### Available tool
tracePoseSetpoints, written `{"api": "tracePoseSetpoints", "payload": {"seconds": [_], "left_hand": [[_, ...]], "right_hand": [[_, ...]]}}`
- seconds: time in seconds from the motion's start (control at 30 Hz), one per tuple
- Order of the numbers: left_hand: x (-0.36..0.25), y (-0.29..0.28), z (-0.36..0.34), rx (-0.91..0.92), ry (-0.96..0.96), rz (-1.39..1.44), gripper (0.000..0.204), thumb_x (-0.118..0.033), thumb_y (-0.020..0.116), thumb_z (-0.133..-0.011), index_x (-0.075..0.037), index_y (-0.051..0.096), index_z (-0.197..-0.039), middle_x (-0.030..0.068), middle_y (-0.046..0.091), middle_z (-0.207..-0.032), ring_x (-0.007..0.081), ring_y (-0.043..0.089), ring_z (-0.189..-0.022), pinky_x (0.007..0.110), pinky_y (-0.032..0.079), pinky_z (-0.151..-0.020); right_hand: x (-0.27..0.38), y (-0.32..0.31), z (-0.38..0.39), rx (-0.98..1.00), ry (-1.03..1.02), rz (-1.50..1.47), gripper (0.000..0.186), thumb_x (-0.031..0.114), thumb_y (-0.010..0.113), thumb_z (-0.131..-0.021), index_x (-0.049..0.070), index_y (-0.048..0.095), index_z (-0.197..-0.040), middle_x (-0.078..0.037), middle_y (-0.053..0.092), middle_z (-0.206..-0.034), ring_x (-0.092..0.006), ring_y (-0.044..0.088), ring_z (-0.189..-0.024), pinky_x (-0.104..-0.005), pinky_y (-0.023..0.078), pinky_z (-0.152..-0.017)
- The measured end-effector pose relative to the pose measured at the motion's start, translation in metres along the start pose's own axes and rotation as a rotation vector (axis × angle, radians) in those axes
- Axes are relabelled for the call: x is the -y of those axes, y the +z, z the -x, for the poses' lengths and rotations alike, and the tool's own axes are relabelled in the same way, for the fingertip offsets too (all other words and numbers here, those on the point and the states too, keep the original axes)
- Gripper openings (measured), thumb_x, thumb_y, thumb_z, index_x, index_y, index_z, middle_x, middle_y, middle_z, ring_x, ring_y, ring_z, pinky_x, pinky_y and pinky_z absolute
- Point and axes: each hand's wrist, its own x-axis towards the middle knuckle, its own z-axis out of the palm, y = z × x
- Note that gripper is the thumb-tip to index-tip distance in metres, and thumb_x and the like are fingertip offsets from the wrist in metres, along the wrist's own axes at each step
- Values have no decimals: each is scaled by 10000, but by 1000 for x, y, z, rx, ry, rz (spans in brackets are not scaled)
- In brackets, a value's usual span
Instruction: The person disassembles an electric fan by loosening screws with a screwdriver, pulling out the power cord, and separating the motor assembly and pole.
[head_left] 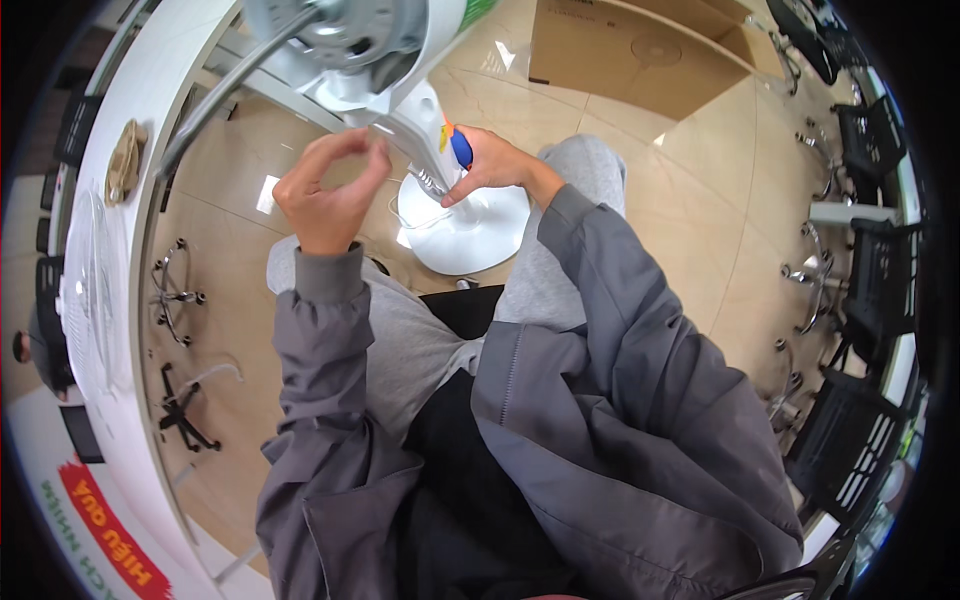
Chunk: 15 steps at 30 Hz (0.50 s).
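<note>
A white fan head (355, 40) with an exposed motor housing and grey shaft (230, 85) is at the top, on a white neck (420, 135) above a round white base (465, 240). My right hand (495, 165) is closed round the neck's right side, against a blue object with orange (461, 145); I cannot make out whether it is a tool handle. My left hand (330, 185) is raised just left of the neck, thumb and index finger curled into a pinch; anything between the fingertips is too small to name.
At left, a long white table (95, 250) bears crumpled brown material (125, 160) and clear plastic. An open cardboard box (610, 50) lies on the tiled floor (680, 240). Black wheeled chairs (860, 130) line the right. A person (45, 330) is at the far left.
</note>
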Motion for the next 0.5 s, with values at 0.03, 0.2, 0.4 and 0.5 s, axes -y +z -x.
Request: {"api": "tracePoseSetpoints", "payload": {"seconds": [0.03, 0.2, 0.4, 0.5], "left_hand": [[-7, 0, -2, 33, 11, 0, 505, -126, 879, -672, 3, 719, -1133, 94, 761, -932, 178, 720, -804, 306, 560, -733], [-26, 12, 4, 65, -20, 83, 559, -77, 903, -687, 55, 680, -1182, 128, 751, -1033, 193, 717, -915, 312, 561, -840], [-46, 32, -1, -1, -225, 239, 642, -33, 933, -669, 74, 578, -1193, 144, 663, -1133, 234, 669, -1043, 374, 550, -940], [-42, 32, 1, 1, -263, 300, 722, -13, 925, -669, 65, 534, -1270, 152, 626, -1215, 229, 634, -1114, 372, 520, -988]], "right_hand": [[-1, -2, 1, -12, -3, 101, 777, 272, 988, -538, 55, 606, -1180, -91, 683, -1097, -243, 644, -1042, -339, 500, -937], [-6, -1, 2, -35, 41, 104, 766, 350, 989, -501, 18, 604, -1074, -140, 688, -1037, -282, 669, -944, -368, 527, -847], [9, 2, 8, -71, 124, 150, 741, 260, 988, -500, 50, 582, -1082, -112, 693, -1014, -256, 669, -917, -357, 531, -822], [7, 1, 7, -61, 105, 120, 742, 264, 989, -489, 50, 582, -1071, -111, 699, -993, -262, 679, -901, -366, 535, -805]]}}
